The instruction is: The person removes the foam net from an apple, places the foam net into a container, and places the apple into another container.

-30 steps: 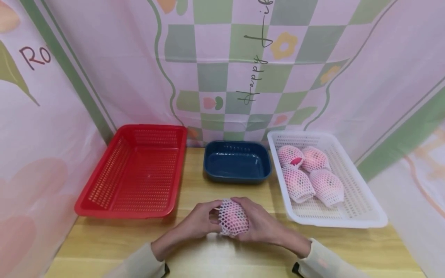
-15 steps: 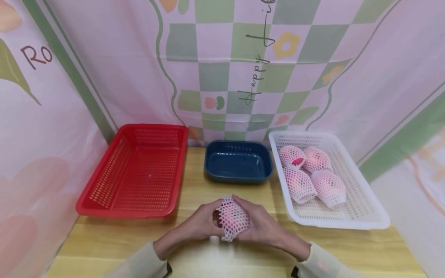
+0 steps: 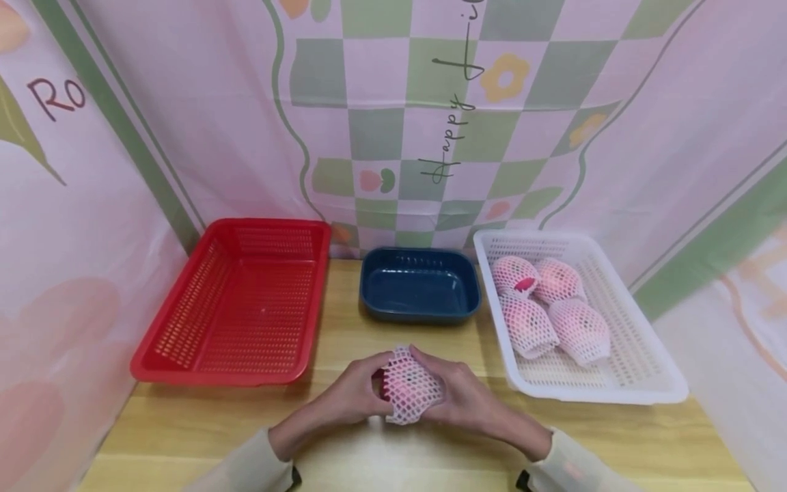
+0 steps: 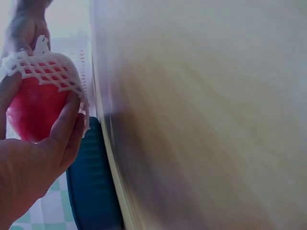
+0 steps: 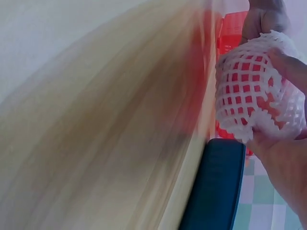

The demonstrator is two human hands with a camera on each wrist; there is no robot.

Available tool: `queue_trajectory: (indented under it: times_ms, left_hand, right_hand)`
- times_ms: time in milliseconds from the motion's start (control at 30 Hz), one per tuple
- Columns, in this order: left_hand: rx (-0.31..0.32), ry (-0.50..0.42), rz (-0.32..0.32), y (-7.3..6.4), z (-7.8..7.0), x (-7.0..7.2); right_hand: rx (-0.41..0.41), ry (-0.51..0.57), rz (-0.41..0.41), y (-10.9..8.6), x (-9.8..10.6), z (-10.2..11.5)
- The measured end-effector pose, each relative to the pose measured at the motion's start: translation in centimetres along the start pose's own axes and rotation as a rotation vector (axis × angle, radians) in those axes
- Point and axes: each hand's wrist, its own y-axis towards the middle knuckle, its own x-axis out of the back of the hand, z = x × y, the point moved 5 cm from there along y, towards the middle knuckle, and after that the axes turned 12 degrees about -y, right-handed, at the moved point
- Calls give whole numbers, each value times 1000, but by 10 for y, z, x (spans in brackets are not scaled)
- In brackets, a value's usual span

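a smooth red fruit [image 4: 37,110], partly in white foam netting [image 3: 410,386], is held before the blue tray [image 3: 421,294]. fingers curled, the left hand [image 3: 355,392] clasps its bare end, the right hand [image 3: 465,398] its netted side.

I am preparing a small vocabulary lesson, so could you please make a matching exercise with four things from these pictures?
1. red basket
2. white basket
3. small tray
4. held fruit

A. dark blue, between two baskets
B. partly outside its white net
C. farthest left in the head view
D. with four net-wrapped fruits inside

Right pairs: 1-C, 2-D, 3-A, 4-B
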Motion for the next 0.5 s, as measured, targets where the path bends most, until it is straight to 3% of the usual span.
queue_trajectory:
  times_ms: [267,500]
  left_hand:
    - [40,-13,-36,-4,-2,4]
    - [16,-9,-49,-4,-5,5]
  right_hand:
    - [71,-5,-63,-2,6,1]
    - [77,-4,-116,-5,11,3]
